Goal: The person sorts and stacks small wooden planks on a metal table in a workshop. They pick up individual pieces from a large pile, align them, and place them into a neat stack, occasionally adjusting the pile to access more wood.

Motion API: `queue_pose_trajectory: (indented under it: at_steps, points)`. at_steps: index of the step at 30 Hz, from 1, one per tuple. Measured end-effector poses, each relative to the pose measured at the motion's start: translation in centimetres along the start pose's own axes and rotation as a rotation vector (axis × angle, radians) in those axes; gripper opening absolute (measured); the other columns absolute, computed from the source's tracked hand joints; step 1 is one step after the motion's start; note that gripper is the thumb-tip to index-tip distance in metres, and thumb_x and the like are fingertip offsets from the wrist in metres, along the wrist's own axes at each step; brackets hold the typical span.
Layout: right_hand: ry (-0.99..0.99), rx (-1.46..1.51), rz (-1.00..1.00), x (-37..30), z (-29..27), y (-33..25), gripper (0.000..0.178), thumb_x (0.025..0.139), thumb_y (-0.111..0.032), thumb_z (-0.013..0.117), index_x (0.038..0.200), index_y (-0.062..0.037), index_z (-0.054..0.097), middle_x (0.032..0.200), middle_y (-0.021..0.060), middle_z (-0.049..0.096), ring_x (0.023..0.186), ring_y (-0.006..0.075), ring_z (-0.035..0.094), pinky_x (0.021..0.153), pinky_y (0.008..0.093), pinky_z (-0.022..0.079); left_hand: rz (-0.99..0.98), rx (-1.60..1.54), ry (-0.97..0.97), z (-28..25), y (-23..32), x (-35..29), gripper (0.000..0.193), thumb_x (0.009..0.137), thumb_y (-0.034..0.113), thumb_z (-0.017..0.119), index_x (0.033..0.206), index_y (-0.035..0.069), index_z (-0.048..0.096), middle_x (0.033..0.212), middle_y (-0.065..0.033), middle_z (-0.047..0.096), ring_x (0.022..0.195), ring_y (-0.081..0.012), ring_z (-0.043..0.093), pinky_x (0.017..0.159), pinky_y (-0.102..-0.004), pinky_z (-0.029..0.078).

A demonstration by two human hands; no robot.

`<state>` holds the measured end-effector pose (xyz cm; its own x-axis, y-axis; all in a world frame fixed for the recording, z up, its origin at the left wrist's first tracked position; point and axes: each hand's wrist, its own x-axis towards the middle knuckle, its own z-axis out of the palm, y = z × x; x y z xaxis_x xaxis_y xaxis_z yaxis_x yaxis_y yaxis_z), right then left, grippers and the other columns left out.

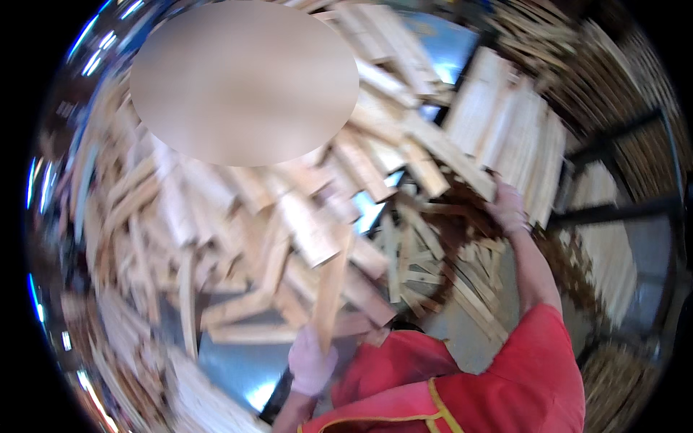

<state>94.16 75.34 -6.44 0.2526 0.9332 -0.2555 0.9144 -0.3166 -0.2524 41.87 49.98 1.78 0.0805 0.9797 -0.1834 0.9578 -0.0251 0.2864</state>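
My left hand (312,363), in a pale glove, is closed around the near end of a short wooden slat (333,292). That slat points away from me over the edge of a large loose heap of pale boards (307,224). Off to the right, my gloved right hand (508,207) is closed on the near end of a long wooden board (451,155), its fingers partly hidden and blurred. The board slants up and left into the heap. Just beyond this hand lies a row of pale boards (498,119) side by side.
A shiny metal tabletop (238,368) shows under the heap. Wood scraps (411,245) and brown shavings lie lower, between my arms. Stacked slats (606,86) stand at the far right, by a dark metal frame (613,213). A blurred oval hides the upper left.
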Motion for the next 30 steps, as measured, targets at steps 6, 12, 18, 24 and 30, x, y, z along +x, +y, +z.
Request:
queue_pose_trajectory:
  at_steps: [6, 12, 18, 24, 30]
  points:
    - [0.027, 0.499, -0.045, -9.0, -0.5, 1.8, 0.067, 0.089, -0.022, 0.068, 0.149, 0.0025, 0.052, 0.134, 0.0205, 0.066, 0.118, 0.0316, 0.063, 0.107, 0.0425, 0.048, -0.091, -0.142, -0.016, -2.3, -0.3, -1.5, 0.067, 0.080, 0.017, 0.064, 0.146, 0.008, 0.053, 0.133, -0.0218, 0.062, 0.100, -0.0412, 0.069, 0.087, -0.0509, 0.057]
    - [-0.066, 1.114, -0.090, -23.9, -2.0, -7.7, 0.065, 0.092, -0.014, 0.063, 0.152, 0.0021, 0.045, 0.135, 0.0127, 0.058, 0.116, 0.0232, 0.055, 0.102, 0.0341, 0.044, -0.353, -0.376, -0.081, -2.5, -2.9, -14.4, 0.078, 0.085, 0.020, 0.057, 0.161, 0.011, 0.039, 0.148, -0.0217, 0.056, 0.115, -0.0400, 0.067, 0.099, -0.0475, 0.055]
    - [-0.442, 1.144, -0.351, -35.5, -0.1, -23.6, 0.038, 0.089, -0.008, 0.060, 0.126, 0.0004, 0.059, 0.097, 0.0028, 0.062, 0.078, 0.0132, 0.059, 0.070, 0.0276, 0.051, -0.860, -0.137, 0.499, -4.5, -15.3, -24.0, 0.069, 0.086, 0.017, 0.061, 0.152, 0.002, 0.048, 0.144, -0.0179, 0.053, 0.133, -0.0369, 0.051, 0.112, -0.0480, 0.042]
    - [-0.912, 0.884, -0.566, -45.5, 8.8, -35.6, 0.054, 0.095, -0.012, 0.063, 0.146, -0.0006, 0.049, 0.090, 0.0026, 0.061, 0.077, 0.0135, 0.060, 0.066, 0.0273, 0.051, -1.042, 0.241, 0.383, -2.2, -27.0, -34.8, 0.062, 0.093, 0.026, 0.060, 0.151, 0.008, 0.049, 0.149, -0.0122, 0.049, 0.136, -0.0317, 0.046, 0.111, -0.0501, 0.038]
    - [-1.196, 0.740, -0.393, -54.9, 19.0, -45.4, 0.053, 0.098, -0.018, 0.061, 0.148, -0.0051, 0.051, 0.089, 0.0077, 0.064, 0.073, 0.0184, 0.063, 0.068, 0.0332, 0.055, -1.071, 0.006, 0.777, 0.5, -20.8, -47.9, 0.084, 0.081, 0.034, 0.080, 0.154, 0.005, 0.048, 0.154, -0.0183, 0.047, 0.141, -0.0380, 0.045, 0.118, -0.0526, 0.035]
